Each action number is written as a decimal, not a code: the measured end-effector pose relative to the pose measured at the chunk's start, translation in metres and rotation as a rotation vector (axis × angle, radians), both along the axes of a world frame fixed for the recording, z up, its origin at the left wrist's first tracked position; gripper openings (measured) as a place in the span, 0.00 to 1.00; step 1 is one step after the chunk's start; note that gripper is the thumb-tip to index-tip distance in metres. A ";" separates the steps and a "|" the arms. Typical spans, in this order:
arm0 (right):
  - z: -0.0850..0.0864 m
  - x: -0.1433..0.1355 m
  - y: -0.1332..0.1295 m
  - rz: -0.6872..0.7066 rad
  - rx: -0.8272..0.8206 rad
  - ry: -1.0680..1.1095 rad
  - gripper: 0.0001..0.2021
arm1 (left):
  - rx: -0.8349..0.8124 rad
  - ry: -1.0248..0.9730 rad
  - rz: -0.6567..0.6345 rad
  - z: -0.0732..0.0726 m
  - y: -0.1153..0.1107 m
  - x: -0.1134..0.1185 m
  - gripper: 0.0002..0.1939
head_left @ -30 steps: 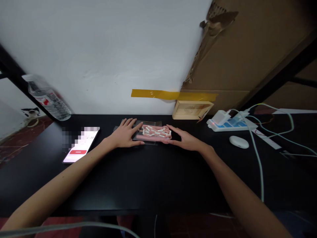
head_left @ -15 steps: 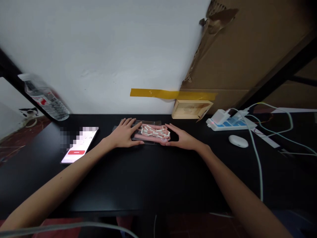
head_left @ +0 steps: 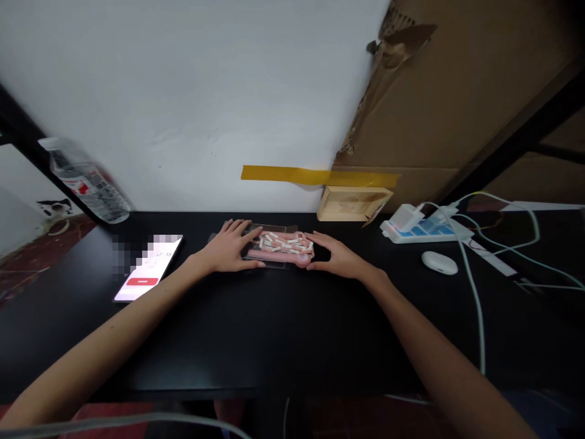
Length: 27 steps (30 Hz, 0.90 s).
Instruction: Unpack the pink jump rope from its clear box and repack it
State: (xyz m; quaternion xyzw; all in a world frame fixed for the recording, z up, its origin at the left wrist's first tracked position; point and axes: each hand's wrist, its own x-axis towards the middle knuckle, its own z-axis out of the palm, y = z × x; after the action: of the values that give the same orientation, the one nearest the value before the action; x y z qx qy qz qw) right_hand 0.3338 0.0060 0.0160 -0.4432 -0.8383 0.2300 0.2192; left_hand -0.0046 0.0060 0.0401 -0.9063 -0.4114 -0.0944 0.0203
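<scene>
On the desk (head_left: pixel 292 332), a pink-and-white beaded rope (head_left: pixel 287 245), which looks like a skipping rope, lies flat between the two hands, at the far side of the desktop near the wall (head_left: pixel 192 122). Its long axis runs crosswise, from the left hand (head_left: pixel 228 250) to the right hand (head_left: pixel 339 258), so each hand has one end. Smooth pink handles lie along that same axis, one on the far side of the beads and one on the near side (head_left: pixel 274 256), their rounded ends toward the right hand. Clear plastic packaging (head_left: pixel 278 266) shows around the rope and reaches under the left fingers. The left hand is open, palm down, with its fingers fanned over the left end of the packaging and its thumb along the near edge. The right hand is open too, thumb and fingers apart in a sideways C at the rounded right end; how firmly either one presses cannot be told. Neither hand is clearly nearer, as both meet the bundle at its ends. A lit phone (head_left: pixel 150 265) lies beyond the left wrist, on its outer side, and a white earbud case (head_left: pixel 439 263) sits well out past the right hand, near a power strip (head_left: pixel 427 236).
</scene>
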 end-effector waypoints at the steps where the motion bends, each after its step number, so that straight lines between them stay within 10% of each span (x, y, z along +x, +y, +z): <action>1: 0.001 -0.001 -0.001 -0.006 0.003 0.022 0.41 | 0.000 -0.002 -0.005 0.000 0.000 0.000 0.47; 27: -0.011 -0.013 0.000 -0.049 0.051 0.007 0.40 | 0.022 0.015 -0.055 0.000 0.000 0.002 0.49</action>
State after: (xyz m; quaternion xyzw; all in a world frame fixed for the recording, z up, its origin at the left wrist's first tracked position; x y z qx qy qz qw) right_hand 0.3205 0.0064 0.0052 -0.4570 -0.8320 0.2046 0.2387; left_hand -0.0030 0.0062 0.0401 -0.9176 -0.3853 -0.0926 0.0305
